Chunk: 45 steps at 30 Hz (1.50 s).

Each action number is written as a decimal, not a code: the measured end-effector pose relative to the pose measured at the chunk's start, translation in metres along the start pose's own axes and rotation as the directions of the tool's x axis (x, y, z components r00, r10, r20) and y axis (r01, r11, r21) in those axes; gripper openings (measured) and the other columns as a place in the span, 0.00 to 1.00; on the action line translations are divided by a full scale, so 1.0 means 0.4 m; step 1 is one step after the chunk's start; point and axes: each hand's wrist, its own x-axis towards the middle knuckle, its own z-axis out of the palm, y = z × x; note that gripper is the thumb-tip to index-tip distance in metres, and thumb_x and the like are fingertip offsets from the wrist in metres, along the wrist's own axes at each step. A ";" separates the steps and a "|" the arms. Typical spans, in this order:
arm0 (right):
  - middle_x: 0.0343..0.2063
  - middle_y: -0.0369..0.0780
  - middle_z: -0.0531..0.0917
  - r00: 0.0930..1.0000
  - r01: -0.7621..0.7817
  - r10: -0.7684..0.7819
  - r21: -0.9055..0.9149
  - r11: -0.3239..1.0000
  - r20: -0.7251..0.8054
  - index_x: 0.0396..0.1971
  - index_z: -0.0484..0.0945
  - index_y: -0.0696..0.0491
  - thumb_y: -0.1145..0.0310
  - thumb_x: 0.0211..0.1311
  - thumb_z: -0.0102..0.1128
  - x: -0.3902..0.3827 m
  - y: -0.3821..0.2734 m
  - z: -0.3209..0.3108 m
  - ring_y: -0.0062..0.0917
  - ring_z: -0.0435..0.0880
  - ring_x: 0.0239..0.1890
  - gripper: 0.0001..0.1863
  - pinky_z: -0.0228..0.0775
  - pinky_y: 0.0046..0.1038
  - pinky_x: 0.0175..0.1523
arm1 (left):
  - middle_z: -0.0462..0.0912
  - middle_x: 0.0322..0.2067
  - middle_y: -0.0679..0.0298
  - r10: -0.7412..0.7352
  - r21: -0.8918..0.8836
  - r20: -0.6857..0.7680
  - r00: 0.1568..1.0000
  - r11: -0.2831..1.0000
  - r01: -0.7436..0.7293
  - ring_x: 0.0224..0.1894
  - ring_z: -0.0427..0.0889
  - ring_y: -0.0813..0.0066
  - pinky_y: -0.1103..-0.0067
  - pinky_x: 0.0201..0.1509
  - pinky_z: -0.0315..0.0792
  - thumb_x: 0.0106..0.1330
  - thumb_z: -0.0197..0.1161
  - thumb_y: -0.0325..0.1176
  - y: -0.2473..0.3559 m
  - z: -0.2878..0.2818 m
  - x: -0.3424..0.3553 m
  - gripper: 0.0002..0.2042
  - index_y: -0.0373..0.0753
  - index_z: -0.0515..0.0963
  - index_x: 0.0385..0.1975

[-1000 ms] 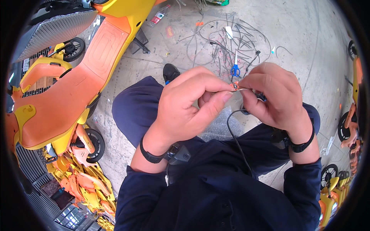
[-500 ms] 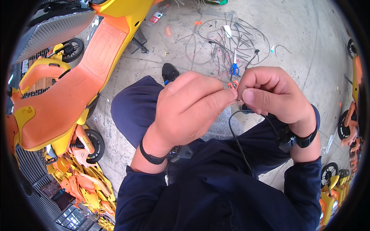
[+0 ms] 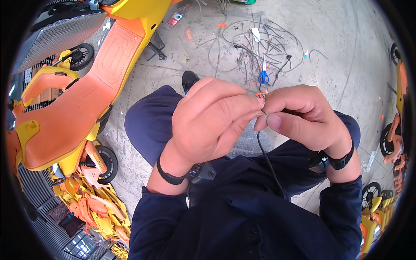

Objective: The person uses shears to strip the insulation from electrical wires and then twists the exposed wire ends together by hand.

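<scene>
My left hand [image 3: 212, 119] and my right hand [image 3: 305, 119] meet above my knees, each in a fingertip pinch. Between the fingertips shows a short bit of a thin black cable [image 3: 269, 163], which runs down over my lap. Its gripped end is mostly covered by the fingers. Small orange pieces [image 3: 261, 94] show just beyond the fingertips; I cannot tell whether they are held or lie behind. Farther off, blue-handled scissors [image 3: 263, 77] lie on the floor, blades pointing away from me.
A loose tangle of dark cables [image 3: 271, 43] spreads over the concrete floor ahead. At the left stands a large orange and yellow scooter body [image 3: 93, 91], with a pile of similar panels [image 3: 95, 208] below it. A plastic bottle [image 3: 176, 18] lies near the top. More scooters line the right edge.
My right hand has come lower and slightly left, its pinch now closer to the left fingertips. The cable's loop below has straightened to hang more directly from the fingers.
</scene>
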 end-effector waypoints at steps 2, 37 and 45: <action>0.24 0.33 0.78 0.996 0.085 -0.087 -0.058 0.995 -0.028 0.33 0.80 0.58 0.77 0.61 0.53 0.000 0.003 -0.001 0.13 0.70 0.23 0.06 0.61 0.19 0.29 | 0.78 0.28 0.61 -0.013 -0.030 0.016 1.000 0.999 0.013 0.26 0.75 0.73 0.81 0.27 0.66 0.55 0.69 0.25 -0.001 0.000 0.000 0.08 0.36 0.81 0.35; 0.20 0.39 0.71 0.819 0.382 -0.574 -0.743 0.549 -0.003 0.21 0.74 0.57 0.83 0.36 0.59 0.024 0.025 0.011 0.31 0.70 0.19 0.08 0.63 0.28 0.22 | 0.79 0.25 0.62 0.086 0.191 -0.087 0.993 0.979 -0.068 0.23 0.79 0.69 0.80 0.24 0.71 0.43 0.67 0.22 0.002 0.048 -0.020 0.12 0.36 0.80 0.31; 0.20 0.39 0.72 0.844 0.375 -0.536 -0.699 0.609 -0.014 0.23 0.76 0.57 0.83 0.37 0.58 0.022 0.014 0.006 0.31 0.72 0.20 0.08 0.64 0.28 0.23 | 0.80 0.26 0.62 -0.036 0.038 -0.025 0.999 0.999 0.037 0.23 0.79 0.69 0.79 0.23 0.70 0.46 0.66 0.25 -0.006 0.026 -0.013 0.09 0.39 0.79 0.29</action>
